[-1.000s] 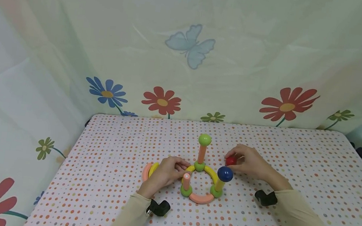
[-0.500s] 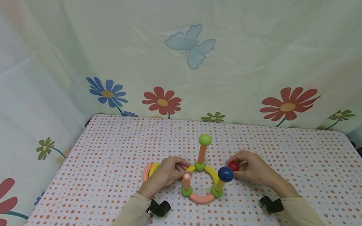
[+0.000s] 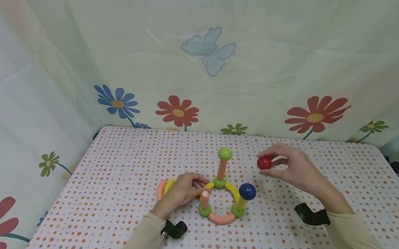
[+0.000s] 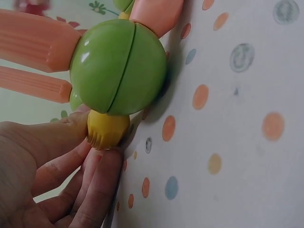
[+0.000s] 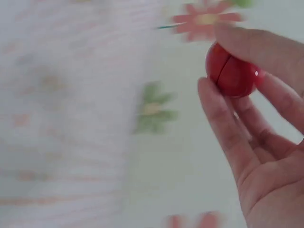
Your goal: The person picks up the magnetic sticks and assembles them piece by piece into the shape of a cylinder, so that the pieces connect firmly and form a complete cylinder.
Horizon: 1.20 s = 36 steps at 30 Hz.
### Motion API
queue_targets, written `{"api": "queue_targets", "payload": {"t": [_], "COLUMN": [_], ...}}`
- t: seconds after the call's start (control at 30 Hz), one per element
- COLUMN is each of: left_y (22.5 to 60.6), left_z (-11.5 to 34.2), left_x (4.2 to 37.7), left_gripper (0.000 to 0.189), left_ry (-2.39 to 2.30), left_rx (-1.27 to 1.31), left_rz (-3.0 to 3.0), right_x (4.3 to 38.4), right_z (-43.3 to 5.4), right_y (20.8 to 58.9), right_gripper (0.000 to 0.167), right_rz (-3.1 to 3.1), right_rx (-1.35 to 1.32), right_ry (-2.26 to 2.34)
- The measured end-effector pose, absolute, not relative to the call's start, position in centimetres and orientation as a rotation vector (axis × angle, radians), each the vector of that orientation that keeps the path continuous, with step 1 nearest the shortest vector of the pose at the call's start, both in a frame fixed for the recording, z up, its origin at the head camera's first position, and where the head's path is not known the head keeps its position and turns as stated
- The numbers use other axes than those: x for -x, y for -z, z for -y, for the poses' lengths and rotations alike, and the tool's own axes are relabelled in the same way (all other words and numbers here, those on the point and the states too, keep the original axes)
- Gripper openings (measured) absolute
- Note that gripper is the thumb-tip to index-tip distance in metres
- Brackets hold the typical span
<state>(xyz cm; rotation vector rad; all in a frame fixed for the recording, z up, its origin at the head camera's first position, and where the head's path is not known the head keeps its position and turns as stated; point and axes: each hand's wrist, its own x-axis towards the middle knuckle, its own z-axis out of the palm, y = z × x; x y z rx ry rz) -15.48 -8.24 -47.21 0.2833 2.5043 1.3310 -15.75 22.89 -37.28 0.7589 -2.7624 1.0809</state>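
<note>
A ring of toy rods and balls stands on the dotted table, its green balls (image 3: 204,210) joined by curved yellow and pink rods (image 3: 222,218). Upright on it are an orange rod (image 3: 222,169) topped by a light green ball (image 3: 225,154), a yellow rod under a blue ball (image 3: 247,191), and a bare pink rod (image 3: 205,199) at the left. My left hand (image 3: 185,188) pinches the ring's left yellow curved rod (image 4: 108,129) between thumb and fingers. Off to the right, my right hand (image 3: 296,168) holds a red ball (image 3: 264,162) by its fingertips, raised above the table.
Beside my left hand lie a pink curved rod (image 3: 161,190) and a yellow curved rod (image 3: 168,186), partly covered by the hand. The dotted tabletop (image 3: 125,157) ends at a flowered curtain (image 3: 272,67) behind.
My right hand first drew slightly toward me with the red ball, then lifted it up and to the right. The left hand and the ring have stayed in place.
</note>
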Motion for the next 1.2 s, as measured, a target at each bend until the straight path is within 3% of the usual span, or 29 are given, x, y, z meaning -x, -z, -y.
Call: {"api": "queue_targets", "payload": {"t": [0.23, 0.5, 0.87, 1.2], "left_y": [47.4, 47.7, 47.1, 47.2], "left_z": [8.3, 8.3, 8.7, 8.6], "left_x": [15.6, 15.6, 15.6, 15.7], "left_gripper": [0.02, 0.006, 0.005, 0.018], "left_ry": [-1.304, -1.304, -1.248, -1.248], "left_rx": [-0.302, -0.418, -0.436, -0.427], "left_rz": [-2.514, -2.531, -2.587, -2.606], "right_x": [13.2, 11.1, 10.7, 10.8], "right_z": [-18.1, -12.3, -10.2, -9.8], "right_y": [30.8, 30.4, 32.0, 32.7], "right_gripper": [0.042, 0.028, 0.028, 0.04], "right_rz": [2.606, 2.661, 2.684, 2.734], "right_rx": [-1.058, -1.525, -1.546, -1.497], "right_ry": [-0.931, -0.898, -0.674, -0.581]}}
